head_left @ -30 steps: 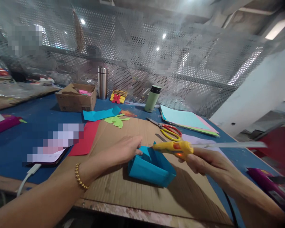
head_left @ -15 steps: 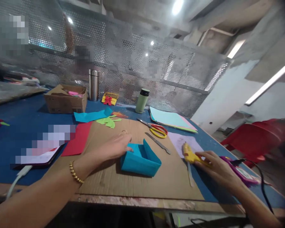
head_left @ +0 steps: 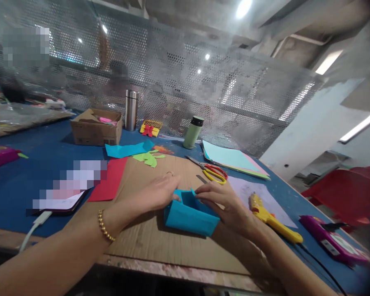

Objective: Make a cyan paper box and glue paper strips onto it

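Observation:
A blue folded paper box with an open top sits on a brown cardboard sheet. My left hand holds the box at its left end, thumb at the inner side of the rim. The fingers of my right hand are closed on the right back wall of the same box. To the right of that hand, a yellow glue gun lies on its side, with nobody's hand on it. Red-and-yellow-handled scissors rest beyond the box; a metal blade is partly hidden behind my right hand.
Around the cardboard lie red paper, green paper cuttings, a blue paper strip and a lilac sheet. A phone, a carton, a green bottle, a steel flask and a purple power strip stand farther out.
My right hand has let go of the glue gun, leaving it on the table, and moved left onto the blue paper box. My left hand stays at the box. The view has shifted slightly.

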Tool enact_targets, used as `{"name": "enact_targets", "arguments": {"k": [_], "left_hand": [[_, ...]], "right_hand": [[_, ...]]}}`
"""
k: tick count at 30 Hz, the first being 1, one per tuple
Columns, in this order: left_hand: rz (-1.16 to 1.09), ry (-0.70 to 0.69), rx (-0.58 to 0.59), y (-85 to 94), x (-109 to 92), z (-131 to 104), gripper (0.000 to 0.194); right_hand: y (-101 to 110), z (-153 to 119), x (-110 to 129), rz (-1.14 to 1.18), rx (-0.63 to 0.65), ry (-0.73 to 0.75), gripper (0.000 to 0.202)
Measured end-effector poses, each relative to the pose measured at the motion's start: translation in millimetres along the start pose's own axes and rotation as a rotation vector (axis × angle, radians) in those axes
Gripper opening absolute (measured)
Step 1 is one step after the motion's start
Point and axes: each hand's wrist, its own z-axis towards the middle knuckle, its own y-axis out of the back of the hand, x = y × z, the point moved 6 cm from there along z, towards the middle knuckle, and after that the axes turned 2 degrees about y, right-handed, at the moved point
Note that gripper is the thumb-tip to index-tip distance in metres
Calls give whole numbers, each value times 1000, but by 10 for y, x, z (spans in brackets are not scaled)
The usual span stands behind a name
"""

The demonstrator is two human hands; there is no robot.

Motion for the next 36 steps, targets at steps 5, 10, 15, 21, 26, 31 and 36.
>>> {"name": "enact_targets", "arguments": {"k": [5,10,15,21,26,31,36], "left_hand": [[26,-4,20,-11,20,15,8],[13,-25,8,1,39,26,7],[13,-10,51,23,31,28,6],[10,-7,62,37,4,41,7],[19,-6,52,38,12,25,7],[-44,-45,45,25,30,-10,27],[-81,-70,48,9,25,-16,37]], "right_hand": [[-169,2,20,2,77,-12,29],[-257,-12,-44,-92,174,-83,28],[-292,-31,-101,-166,204,-85,30],[-312,-69,-37,-239,204,-81,20],[-326,-70,-5,-281,215,-102,19],[-297,-64,40,-286,212,-127,17],[-295,-63,72,-287,195,-130,17]]}}
